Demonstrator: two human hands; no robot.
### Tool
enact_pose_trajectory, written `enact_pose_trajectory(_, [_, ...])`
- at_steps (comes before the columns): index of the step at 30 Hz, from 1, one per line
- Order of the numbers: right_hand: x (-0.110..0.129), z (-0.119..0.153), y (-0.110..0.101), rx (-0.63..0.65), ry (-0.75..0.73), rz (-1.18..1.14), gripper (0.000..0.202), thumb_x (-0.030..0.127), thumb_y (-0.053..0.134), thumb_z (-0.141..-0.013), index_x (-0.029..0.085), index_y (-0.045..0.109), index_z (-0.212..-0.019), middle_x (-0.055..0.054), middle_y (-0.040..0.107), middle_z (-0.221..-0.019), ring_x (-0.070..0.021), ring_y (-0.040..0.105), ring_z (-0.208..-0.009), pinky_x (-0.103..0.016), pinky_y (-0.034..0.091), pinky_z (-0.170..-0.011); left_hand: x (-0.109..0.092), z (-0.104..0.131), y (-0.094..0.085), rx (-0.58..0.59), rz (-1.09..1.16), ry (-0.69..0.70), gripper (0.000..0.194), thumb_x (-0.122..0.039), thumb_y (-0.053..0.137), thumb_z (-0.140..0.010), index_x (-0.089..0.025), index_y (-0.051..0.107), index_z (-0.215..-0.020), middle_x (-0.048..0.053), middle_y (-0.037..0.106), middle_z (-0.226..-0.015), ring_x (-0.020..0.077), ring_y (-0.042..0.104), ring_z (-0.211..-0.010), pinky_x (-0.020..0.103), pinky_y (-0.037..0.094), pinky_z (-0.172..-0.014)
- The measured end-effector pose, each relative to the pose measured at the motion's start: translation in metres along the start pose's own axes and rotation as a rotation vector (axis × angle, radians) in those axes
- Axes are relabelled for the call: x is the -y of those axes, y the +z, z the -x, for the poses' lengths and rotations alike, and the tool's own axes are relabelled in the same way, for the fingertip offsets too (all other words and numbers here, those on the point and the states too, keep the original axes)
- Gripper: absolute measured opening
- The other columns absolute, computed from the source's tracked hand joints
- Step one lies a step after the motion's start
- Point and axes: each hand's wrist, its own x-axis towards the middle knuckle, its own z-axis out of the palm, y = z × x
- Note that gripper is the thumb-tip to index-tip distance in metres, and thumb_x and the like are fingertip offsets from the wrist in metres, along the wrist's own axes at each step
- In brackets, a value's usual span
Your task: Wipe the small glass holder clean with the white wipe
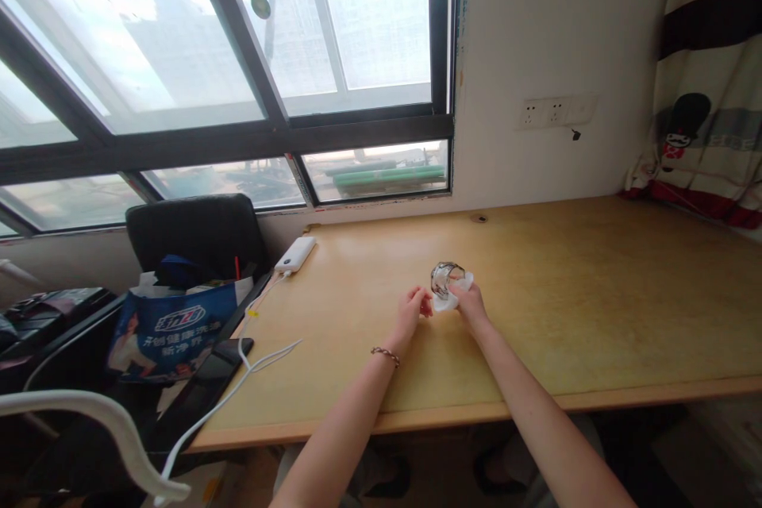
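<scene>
A clear glass [444, 276] with dark markings is tilted just above the wooden table [571, 294]. Around its near side lies a crumpled white tissue [441, 304]. My right hand [472, 308] grips the glass through the tissue, its thumb pressing on the paper; some of those fingers are hidden behind it. Close on the left of the glass is my left hand [413, 313], fingers loosely bent and apart, nothing visible in them. A braided bracelet [386, 355] circles the left wrist.
A white power bank [296, 254] with white cables [262, 361] lies along the table's left edge. Left of the table, a blue bag [172, 333] sits on a black chair [196, 230], with a dark phone-like slab [223, 361] nearby. Windows and a wall stand behind.
</scene>
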Motion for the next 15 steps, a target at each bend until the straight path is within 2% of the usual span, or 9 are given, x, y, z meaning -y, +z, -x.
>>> enact_pose_trajectory(3, [-0.001,0.002,0.002,-0.027,0.056,-0.179,0.034,0.024,0.058,-0.052,0.021,0.046,-0.084,-0.002,0.063,-0.080,-0.0178,0.060,-0.063,-0.026,0.046,-0.050,0.006,0.004,0.007,0.112,-0.195,0.051,0.029,-0.039,0.057,-0.067,-0.013,0.055,-0.080,0.000,0.057,-0.060,0.0080,0.049,-0.044,0.019,0.037,-0.042])
enact_pose_trajectory(6, [-0.008,0.003,0.006,-0.068,-0.005,-0.171,0.035,0.019,0.058,-0.051,0.020,0.041,-0.081,-0.001,0.060,-0.080,-0.0153,0.059,-0.062,-0.025,0.047,-0.051,0.009,0.008,0.011,0.201,-0.236,0.101,0.035,-0.038,0.055,-0.070,-0.013,0.055,-0.094,0.003,0.060,-0.073,0.0093,0.053,-0.053,0.020,0.041,-0.047])
enact_pose_trajectory(10, [-0.016,0.007,0.011,-0.032,-0.090,-0.160,0.040,0.018,0.057,-0.055,0.022,0.037,-0.089,0.003,0.057,-0.077,-0.0133,0.057,-0.063,-0.024,0.047,-0.055,0.009,0.007,0.010,0.190,-0.213,0.039,0.042,-0.045,0.046,-0.076,-0.011,0.051,-0.100,0.004,0.059,-0.073,0.0089,0.052,-0.046,0.020,0.039,-0.042])
enact_pose_trajectory(15, [-0.010,0.015,0.014,0.074,-0.022,-0.184,0.040,0.022,0.059,-0.058,0.024,0.037,-0.093,0.003,0.056,-0.082,-0.0148,0.057,-0.069,-0.027,0.048,-0.056,0.012,0.000,0.008,0.099,-0.130,-0.010,0.041,-0.048,0.042,-0.077,-0.010,0.051,-0.093,0.000,0.053,-0.053,0.0105,0.051,-0.040,0.021,0.039,-0.038])
